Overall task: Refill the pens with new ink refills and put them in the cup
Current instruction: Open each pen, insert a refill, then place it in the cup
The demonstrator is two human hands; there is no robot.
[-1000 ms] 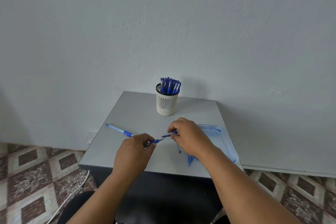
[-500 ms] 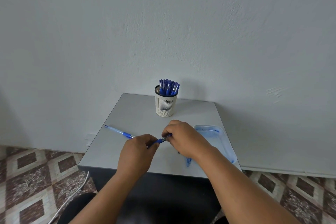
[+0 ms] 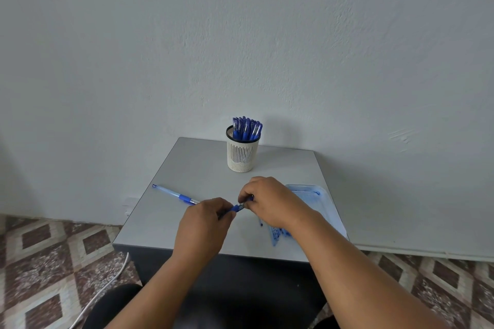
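Pen [image 3: 238, 207] between left hand [image 3: 205, 224], right hand [image 3: 270, 201]

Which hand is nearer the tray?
Right. The right hand sits at the tray's near-left edge, overlapping it; the left hand is farther left, apart from it.

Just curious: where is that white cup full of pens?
The cup stands upright at the far middle of the table, near the wall, beyond both hands.
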